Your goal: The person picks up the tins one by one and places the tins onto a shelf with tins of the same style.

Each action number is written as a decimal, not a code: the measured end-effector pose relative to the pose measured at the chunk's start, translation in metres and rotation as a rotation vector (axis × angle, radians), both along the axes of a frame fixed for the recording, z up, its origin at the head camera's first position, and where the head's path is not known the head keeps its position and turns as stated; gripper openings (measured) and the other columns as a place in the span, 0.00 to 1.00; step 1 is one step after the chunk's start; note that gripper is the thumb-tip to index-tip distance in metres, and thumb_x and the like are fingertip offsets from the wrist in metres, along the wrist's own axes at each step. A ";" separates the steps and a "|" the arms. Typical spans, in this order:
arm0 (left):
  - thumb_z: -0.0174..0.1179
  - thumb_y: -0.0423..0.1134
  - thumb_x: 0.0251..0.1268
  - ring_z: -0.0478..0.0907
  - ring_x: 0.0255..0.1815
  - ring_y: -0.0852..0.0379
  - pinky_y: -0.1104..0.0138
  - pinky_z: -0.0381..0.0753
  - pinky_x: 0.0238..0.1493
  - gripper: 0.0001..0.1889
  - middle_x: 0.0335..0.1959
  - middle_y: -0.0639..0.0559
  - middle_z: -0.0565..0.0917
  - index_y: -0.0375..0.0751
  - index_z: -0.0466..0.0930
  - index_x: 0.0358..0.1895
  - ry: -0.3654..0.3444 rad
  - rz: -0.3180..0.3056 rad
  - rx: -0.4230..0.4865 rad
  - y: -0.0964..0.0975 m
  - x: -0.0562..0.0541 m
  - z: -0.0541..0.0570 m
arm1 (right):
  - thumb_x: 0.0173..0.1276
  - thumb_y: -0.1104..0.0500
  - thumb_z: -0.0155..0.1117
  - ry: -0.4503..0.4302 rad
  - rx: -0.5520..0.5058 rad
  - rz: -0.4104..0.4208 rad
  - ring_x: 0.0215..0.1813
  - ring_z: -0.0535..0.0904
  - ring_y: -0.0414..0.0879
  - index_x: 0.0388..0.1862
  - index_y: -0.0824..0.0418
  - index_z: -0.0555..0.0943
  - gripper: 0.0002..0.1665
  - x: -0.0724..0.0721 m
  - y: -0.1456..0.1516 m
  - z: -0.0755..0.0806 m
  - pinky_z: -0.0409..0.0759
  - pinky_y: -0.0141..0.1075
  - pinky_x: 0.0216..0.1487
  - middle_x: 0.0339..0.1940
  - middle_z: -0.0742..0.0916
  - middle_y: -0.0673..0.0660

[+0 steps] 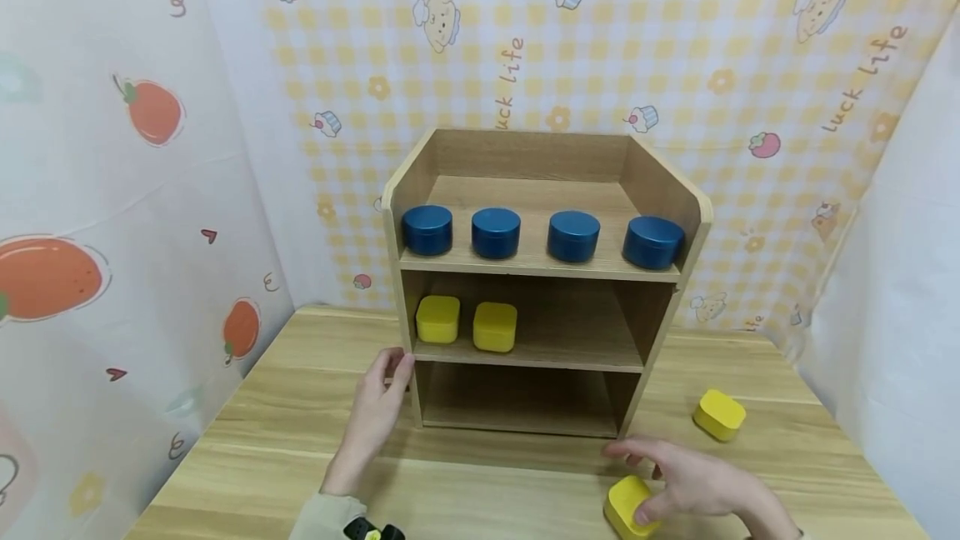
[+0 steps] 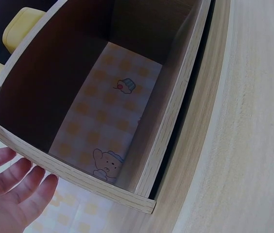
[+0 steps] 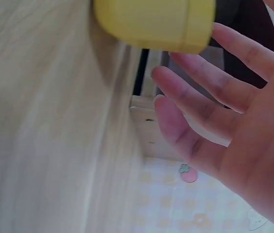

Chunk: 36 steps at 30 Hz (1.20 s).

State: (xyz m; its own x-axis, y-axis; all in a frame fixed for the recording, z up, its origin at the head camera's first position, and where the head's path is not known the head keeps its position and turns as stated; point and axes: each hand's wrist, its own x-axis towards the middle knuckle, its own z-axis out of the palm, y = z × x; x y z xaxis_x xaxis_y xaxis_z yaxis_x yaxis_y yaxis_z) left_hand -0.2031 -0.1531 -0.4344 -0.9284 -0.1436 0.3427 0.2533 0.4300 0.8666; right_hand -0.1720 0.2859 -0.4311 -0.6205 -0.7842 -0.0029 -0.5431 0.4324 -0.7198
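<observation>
A small three-tier wooden shelf [image 1: 525, 361] stands on the table. My left hand [image 1: 381, 394] rests against its left side panel, the thumb at the front edge and relaxed fingers [image 2: 23, 182] along the outer face. Near the table's front, my right hand [image 1: 693, 477] reaches over a yellow rounded box [image 1: 626, 507]. Its thumb overlaps the box top in the head view, while the index finger stretches past the far side. In the right wrist view the loosely extended fingers [image 3: 200, 94] lie right at the edge of that box [image 3: 151, 22].
Several round blue tins [image 1: 573, 237] line the shelf's top level. Two yellow boxes [image 1: 495, 327] stand on the left of the middle level. Another yellow box [image 1: 720, 415] lies on the table [image 1: 285, 432] right of the shelf. Patterned cloth [image 1: 330, 148] hangs behind and at the sides.
</observation>
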 end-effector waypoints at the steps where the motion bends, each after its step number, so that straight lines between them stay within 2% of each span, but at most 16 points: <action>1: 0.50 0.53 0.76 0.77 0.49 0.49 0.57 0.78 0.46 0.22 0.47 0.44 0.81 0.36 0.75 0.56 -0.001 0.000 0.001 0.000 0.000 0.000 | 0.58 0.53 0.74 -0.009 0.000 0.004 0.55 0.75 0.46 0.67 0.60 0.70 0.40 -0.001 0.001 -0.002 0.79 0.39 0.46 0.62 0.79 0.58; 9: 0.50 0.54 0.76 0.77 0.49 0.49 0.57 0.77 0.46 0.23 0.47 0.43 0.81 0.36 0.75 0.56 -0.007 0.001 -0.006 -0.001 0.000 -0.002 | 0.55 0.56 0.76 -0.073 -0.013 0.029 0.55 0.73 0.38 0.65 0.68 0.71 0.40 -0.007 0.004 -0.012 0.78 0.35 0.42 0.61 0.79 0.59; 12: 0.50 0.54 0.76 0.77 0.49 0.49 0.56 0.77 0.47 0.24 0.48 0.44 0.81 0.36 0.75 0.56 -0.004 0.004 -0.013 -0.001 0.000 -0.002 | 0.56 0.56 0.76 -0.106 -0.021 0.051 0.55 0.72 0.37 0.65 0.66 0.71 0.40 -0.008 0.005 -0.012 0.77 0.35 0.43 0.61 0.79 0.57; 16: 0.50 0.54 0.76 0.77 0.50 0.49 0.55 0.76 0.48 0.24 0.48 0.44 0.81 0.35 0.75 0.56 0.003 0.000 -0.014 -0.001 0.000 -0.002 | 0.55 0.56 0.77 -0.121 0.021 0.065 0.55 0.71 0.36 0.66 0.62 0.71 0.40 -0.007 0.004 -0.012 0.75 0.33 0.48 0.62 0.78 0.54; 24: 0.50 0.53 0.76 0.76 0.50 0.48 0.55 0.76 0.49 0.24 0.49 0.43 0.81 0.34 0.75 0.57 -0.001 -0.010 -0.005 -0.001 0.000 -0.001 | 0.56 0.63 0.72 -0.176 0.012 0.111 0.46 0.72 0.35 0.63 0.58 0.72 0.35 -0.004 -0.002 -0.014 0.73 0.30 0.40 0.55 0.77 0.47; 30: 0.51 0.53 0.76 0.77 0.49 0.49 0.56 0.77 0.47 0.23 0.48 0.44 0.81 0.35 0.75 0.56 0.002 -0.009 0.001 -0.001 0.000 0.000 | 0.53 0.64 0.71 -0.161 0.032 0.120 0.46 0.71 0.35 0.62 0.53 0.72 0.35 -0.004 -0.004 -0.014 0.70 0.31 0.40 0.53 0.77 0.44; 36: 0.50 0.53 0.76 0.77 0.49 0.49 0.57 0.78 0.47 0.23 0.48 0.43 0.81 0.35 0.75 0.57 -0.006 -0.012 0.006 -0.001 0.000 -0.001 | 0.52 0.65 0.71 -0.170 0.015 0.121 0.46 0.71 0.35 0.61 0.54 0.71 0.36 -0.006 -0.003 -0.016 0.70 0.31 0.40 0.53 0.77 0.45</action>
